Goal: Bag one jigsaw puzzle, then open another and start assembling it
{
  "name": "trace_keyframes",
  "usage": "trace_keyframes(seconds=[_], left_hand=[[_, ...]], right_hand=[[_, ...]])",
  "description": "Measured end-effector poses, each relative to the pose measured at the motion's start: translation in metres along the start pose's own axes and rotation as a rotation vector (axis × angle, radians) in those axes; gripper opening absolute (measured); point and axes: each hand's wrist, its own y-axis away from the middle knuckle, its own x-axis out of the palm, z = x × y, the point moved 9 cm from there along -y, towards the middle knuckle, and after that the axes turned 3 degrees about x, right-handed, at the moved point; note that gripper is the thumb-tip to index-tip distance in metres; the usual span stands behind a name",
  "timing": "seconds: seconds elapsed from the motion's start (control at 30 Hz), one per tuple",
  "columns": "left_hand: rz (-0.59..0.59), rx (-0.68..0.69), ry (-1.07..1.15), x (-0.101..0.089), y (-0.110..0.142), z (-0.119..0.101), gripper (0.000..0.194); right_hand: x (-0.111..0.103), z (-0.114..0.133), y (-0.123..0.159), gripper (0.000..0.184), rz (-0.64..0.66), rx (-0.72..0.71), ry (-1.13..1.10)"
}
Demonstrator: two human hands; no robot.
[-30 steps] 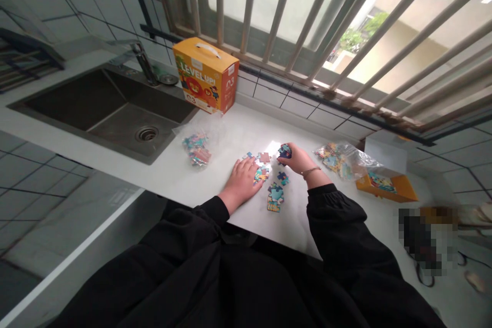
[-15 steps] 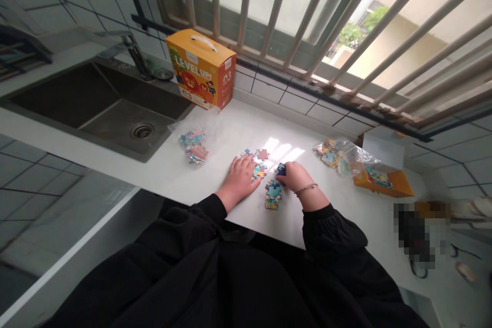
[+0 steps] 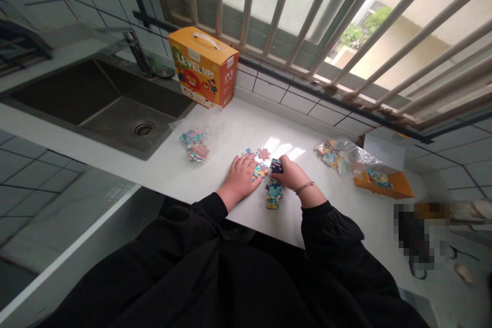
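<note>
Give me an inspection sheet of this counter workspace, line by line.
Surface: white countertop, with a sunlit patch.
Job's things: jigsaw pieces and a joined cluster.
Clutter: orange LEVEL UP box, two plastic bags of pieces, shallow orange box.
Hands: left hand flat beside the pieces; right hand holding a dark blue piece.
Cables: dark cord beside a pixelated patch.
Surroundings: steel sink, tap, barred window.

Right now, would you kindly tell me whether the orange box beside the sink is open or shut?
Shut: the orange box stands upright, its top closed, with the white handle on top.
</note>
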Motion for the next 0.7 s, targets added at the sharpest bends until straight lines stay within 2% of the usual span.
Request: trace_keyframes(seconds=[0.1,0.17,0.23,0.3,0.4,0.57,0.7], left_hand=[[0.006,0.001,0.0,0.0,0.0,-0.001,0.052],[0.017,-0.002,0.0,0.001,-0.001,0.0,0.054],[0.028,-0.007,0.0,0.002,-0.001,0.001,0.056],[0.036,-0.01,0.001,0.003,-0.002,0.001,0.056],[0.037,-0.011,0.001,0.002,-0.001,0.002,0.055],[0.028,-0.009,0.01,0.001,0.0,0.002,0.054],[0.019,0.001,0.011,0.001,-0.001,0.001,0.052]], right_hand=[[-0.006,0.03,-0.017,0.061,-0.011,-0.117,-0.044],[-0.006,0.049,-0.03,0.069,-0.002,-0.19,0.014],[-0.004,0.062,-0.041,0.061,0.015,-0.232,0.068],[-0.004,0.069,-0.05,0.045,0.02,-0.248,0.094],[-0.005,0.068,-0.055,0.032,-0.014,-0.232,0.123],[-0.004,0.053,-0.052,0.031,-0.059,-0.172,0.128],[-0.002,0.051,-0.049,0.028,-0.07,-0.166,0.12]])
